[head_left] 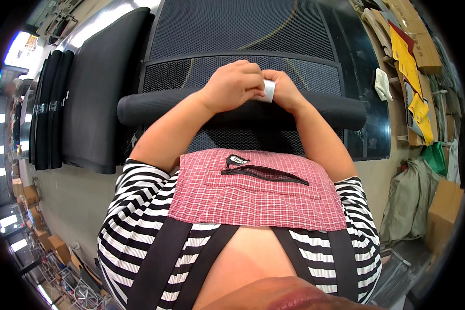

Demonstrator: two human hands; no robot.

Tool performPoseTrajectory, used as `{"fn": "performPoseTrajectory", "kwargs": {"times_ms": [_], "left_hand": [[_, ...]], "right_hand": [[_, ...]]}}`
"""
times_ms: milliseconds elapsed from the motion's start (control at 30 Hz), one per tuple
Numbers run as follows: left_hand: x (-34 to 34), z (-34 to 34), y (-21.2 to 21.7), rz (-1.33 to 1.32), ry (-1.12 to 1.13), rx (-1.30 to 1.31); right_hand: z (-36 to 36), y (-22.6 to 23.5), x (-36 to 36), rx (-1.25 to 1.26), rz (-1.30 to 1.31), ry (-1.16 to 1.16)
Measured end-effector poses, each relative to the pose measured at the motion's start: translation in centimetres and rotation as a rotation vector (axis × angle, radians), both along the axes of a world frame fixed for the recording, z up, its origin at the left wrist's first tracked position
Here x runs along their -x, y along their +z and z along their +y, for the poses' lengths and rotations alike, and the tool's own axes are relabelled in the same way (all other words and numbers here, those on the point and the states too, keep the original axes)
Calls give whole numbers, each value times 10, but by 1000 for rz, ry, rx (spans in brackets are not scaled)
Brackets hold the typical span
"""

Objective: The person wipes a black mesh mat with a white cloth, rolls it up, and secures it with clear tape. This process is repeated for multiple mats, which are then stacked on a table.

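One shiny white piece [268,91] sits between the curled left hand [235,87] and right hand [285,92], both grips closed on it, over one matte black cylindrical roll [157,107].

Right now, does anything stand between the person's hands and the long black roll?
Nothing visible does: left hand and right hand are over the black roll, holding a small white item. Whether they touch the roll is unclear.

Head-worn, my one wide fisheye looks down from close above my left hand [235,86] and right hand [285,92].
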State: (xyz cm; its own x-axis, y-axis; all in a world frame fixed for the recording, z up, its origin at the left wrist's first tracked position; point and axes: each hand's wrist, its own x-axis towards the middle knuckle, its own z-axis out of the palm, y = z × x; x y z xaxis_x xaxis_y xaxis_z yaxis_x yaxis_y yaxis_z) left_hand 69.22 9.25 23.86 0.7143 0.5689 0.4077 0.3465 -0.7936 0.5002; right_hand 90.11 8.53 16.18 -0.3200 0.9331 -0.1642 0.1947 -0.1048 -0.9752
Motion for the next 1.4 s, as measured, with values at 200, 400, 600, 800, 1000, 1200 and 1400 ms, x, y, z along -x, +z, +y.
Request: {"fn": "performPoseTrajectory", "kwargs": {"times_ms": [200, 400, 600, 800, 1000, 1200, 1400], "left_hand": [[1, 68, -17, 204, 190, 452], [17, 67, -94, 569, 43, 552], [17, 63, -69, 888, 162, 376], [68, 16, -36, 433, 318, 504], [76, -74, -57, 451, 267, -14], [70, -67, -60, 530, 287, -90], [73, -56, -55, 497, 258, -18]], "right_hand": [[-62, 9, 23, -757, -443, -151], [-110, -4, 38, -811, -569, -52], [-103, 1, 37, -743, -636, 17], [-75, 6, 33, -621, -628, 53], [-5, 8, 33, -325, -222, 32], [-12, 55, 48, -367, -142, -18], [-36, 39, 37, -488, -188, -36]]}}
